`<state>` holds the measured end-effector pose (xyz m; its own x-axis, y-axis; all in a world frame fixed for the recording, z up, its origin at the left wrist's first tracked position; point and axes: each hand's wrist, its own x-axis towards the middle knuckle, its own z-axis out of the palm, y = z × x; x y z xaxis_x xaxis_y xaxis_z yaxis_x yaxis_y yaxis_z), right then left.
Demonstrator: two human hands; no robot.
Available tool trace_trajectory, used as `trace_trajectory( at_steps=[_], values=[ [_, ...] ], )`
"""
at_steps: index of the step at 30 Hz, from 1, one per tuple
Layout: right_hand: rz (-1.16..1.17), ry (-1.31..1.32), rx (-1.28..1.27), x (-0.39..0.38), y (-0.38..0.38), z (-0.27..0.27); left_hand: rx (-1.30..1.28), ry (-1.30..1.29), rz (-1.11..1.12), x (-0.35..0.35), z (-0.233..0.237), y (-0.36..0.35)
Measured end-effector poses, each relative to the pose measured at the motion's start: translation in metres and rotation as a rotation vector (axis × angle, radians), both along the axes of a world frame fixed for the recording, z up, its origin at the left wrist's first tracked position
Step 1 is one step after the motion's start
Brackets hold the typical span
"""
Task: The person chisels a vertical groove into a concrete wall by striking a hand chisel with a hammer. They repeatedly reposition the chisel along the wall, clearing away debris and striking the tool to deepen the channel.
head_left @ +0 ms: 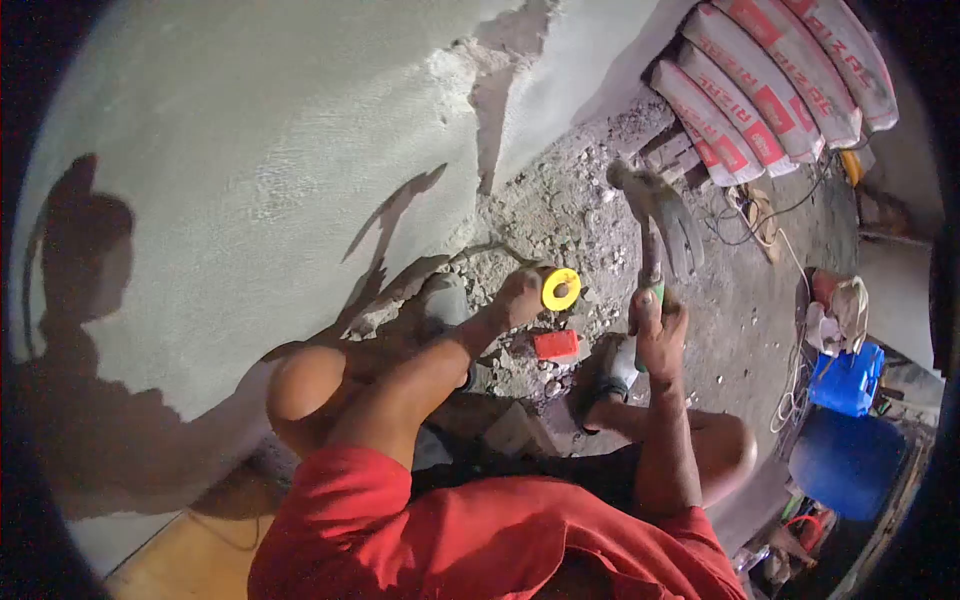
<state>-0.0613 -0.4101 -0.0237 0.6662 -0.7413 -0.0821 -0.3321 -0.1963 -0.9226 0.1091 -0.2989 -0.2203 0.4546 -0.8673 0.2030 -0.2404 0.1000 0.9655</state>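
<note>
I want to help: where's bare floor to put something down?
Mostly bare floor lies between the right hand, with its hammer, and the white cord, this side of the RIZAL sacks. It's crowded around the left hand and its chisel, with rubble, the red block and both shoes.

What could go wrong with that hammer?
The claw hammer in the right hand might miss the yellow-guarded chisel and hit the left hand holding it. Chips could fly at the bare left knee. Loose rubble lies around the shoes, so a foot might slip.
</note>
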Motion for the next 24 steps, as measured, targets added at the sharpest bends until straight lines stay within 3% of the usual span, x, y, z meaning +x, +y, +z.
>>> trace_trajectory(
  at_steps=[2,3,5,7,9,11,13,17,18,21,23,24],
  values=[
    [-0.014,0.031,0.032,-0.001,-0.005,0.006,0.14,-0.459,0.056,-0.011,0.007,-0.003],
    [-0.034,0.031,0.034,-0.002,-0.006,0.009,0.484,-0.421,0.097,-0.01,0.02,-0.012],
    [-0.044,-0.014,0.055,-0.003,-0.007,0.012,0.263,-0.31,0.241,0.015,0.023,-0.027],
    [-0.071,-0.05,0.108,-0.009,-0.011,0.007,0.217,-0.345,0.266,0.048,0.03,-0.034],
    [-0.058,-0.007,0.102,-0.012,-0.013,0.004,0.153,-0.389,0.248,0.076,0.007,-0.037],
    [-0.078,-0.033,0.116,-0.013,-0.014,0.005,-0.133,0.283,0.173,0.079,-0.018,-0.041],
    [-0.134,-0.015,0.134,-0.014,-0.011,0.012,0.145,-0.567,0.202,0.053,0.019,-0.03],
    [-0.086,-0.014,0.039,-0.034,-0.025,-0.002,0.275,-0.387,0.02,-0.008,0.011,-0.043],
    [-0.076,0.028,0.028,-0.036,-0.026,0.004,0.227,-0.571,0.043,-0.021,0.009,-0.055],
    [-0.126,-0.02,0.162,-0.037,-0.025,0.007,0.412,-0.469,0.105,-0.026,0.019,-0.063],
    [-0.14,-0.048,0.158,-0.037,-0.024,0.01,0.469,-0.2,0.053,0.01,0.026,-0.074],
    [-0.151,-0.02,0.182,-0.034,-0.022,0.016,0.339,-0.22,0.072,0.029,0.039,-0.074]
  ],
)
